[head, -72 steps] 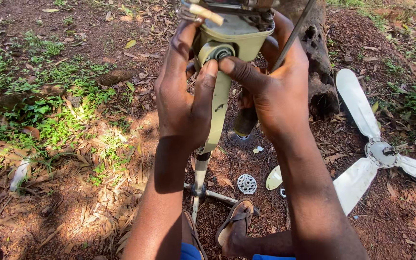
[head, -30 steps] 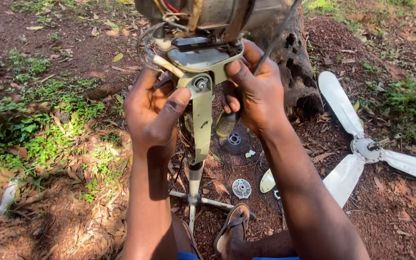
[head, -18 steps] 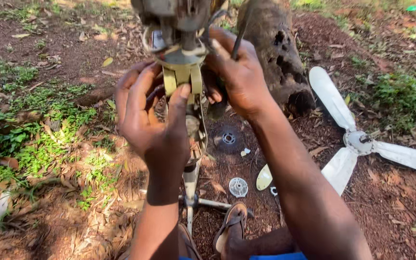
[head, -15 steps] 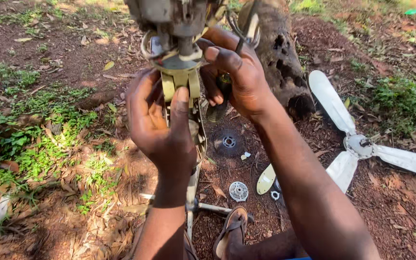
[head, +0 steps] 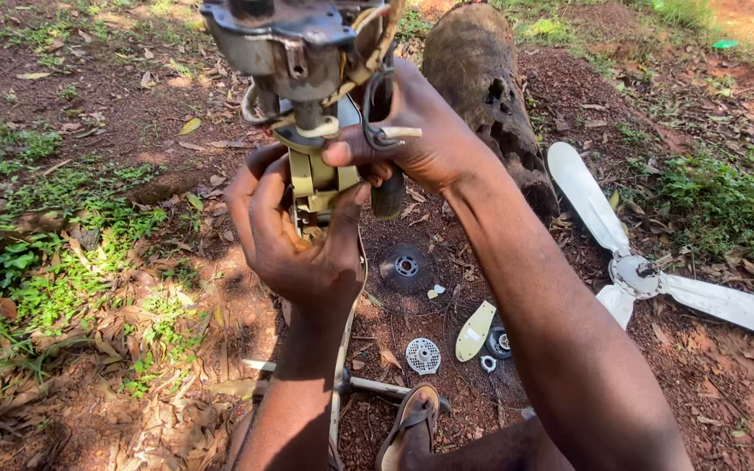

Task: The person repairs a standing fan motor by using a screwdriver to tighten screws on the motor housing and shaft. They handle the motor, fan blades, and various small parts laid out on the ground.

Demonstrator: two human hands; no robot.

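Since the last look: both hands have shifted on the fan motor, and the view now sits lower and closer, the motor up against the top edge.
Left hand (head: 294, 231): fingers curled tight round the cream-coloured neck bracket (head: 316, 179) below the motor, centre of the frame.
Right hand (head: 421, 139): fingers closed narrow, pinching a loop of wire and a short pale stick at the bracket's right side.
Fan motor (head: 294, 44): grey, bare of its cover, upper middle of the frame, held off the ground on its pale stand (head: 346, 349).
Risk, wiring: the loose wires hang by the thumb; a hard pull could, I think, tear one from the motor.
Risk, small parts: the round white perforated disc (head: 423, 355), dark disc (head: 406, 263) and cream cover piece (head: 475, 330) lie on leaf litter, lower centre; they look easy to lose or tread on, with a sandalled foot (head: 407, 427) just beside.
Risk, grip: a slip might drop the motor.
Labels and packages: none that I can see.
Nearby: white fan blade (head: 647, 262) at right, log (head: 482, 78) upper centre.
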